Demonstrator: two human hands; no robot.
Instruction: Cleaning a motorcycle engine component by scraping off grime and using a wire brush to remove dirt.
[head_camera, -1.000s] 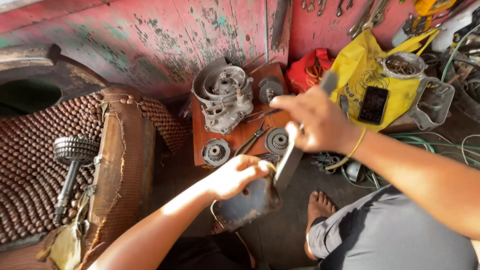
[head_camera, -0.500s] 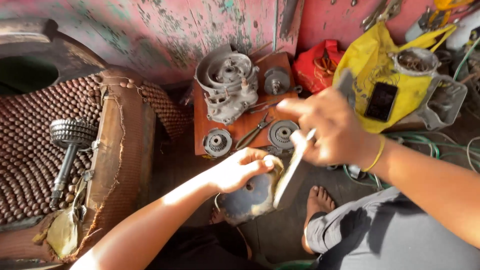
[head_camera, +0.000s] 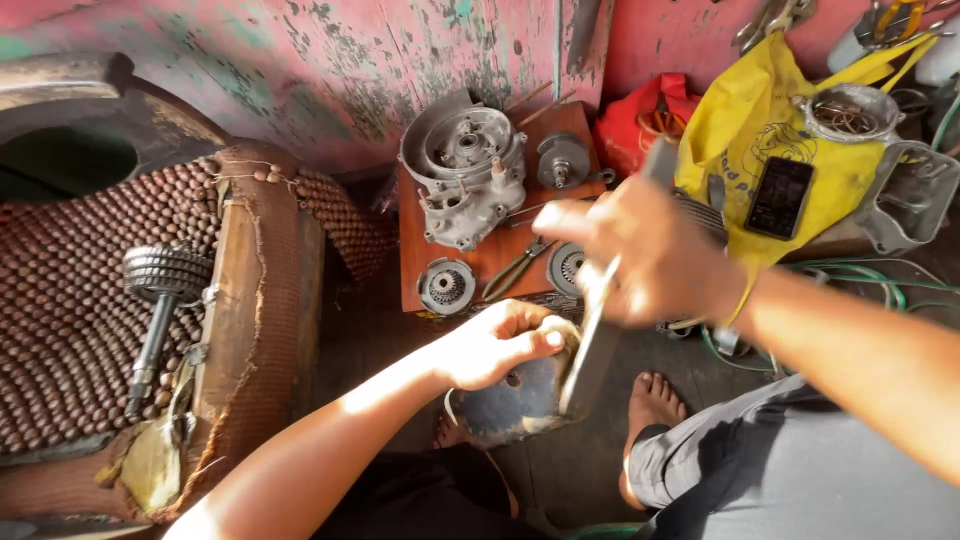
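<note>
My left hand grips the top edge of a dark, dirty metal cover plate held above the floor between my knees. My right hand, blurred by motion, is closed around a long flat metal file whose lower end rests against the plate's right side. My right foot is bare on the floor just right of the plate.
A wooden board holds an engine casing, round clutch parts and pliers. A geared shaft lies on a beaded seat mat at left. A yellow bag with a phone lies right.
My right hand with the file has shifted up and right then back, stroking along the plate's edge. My left hand stays clamped on the plate. The view has shifted slightly.
</note>
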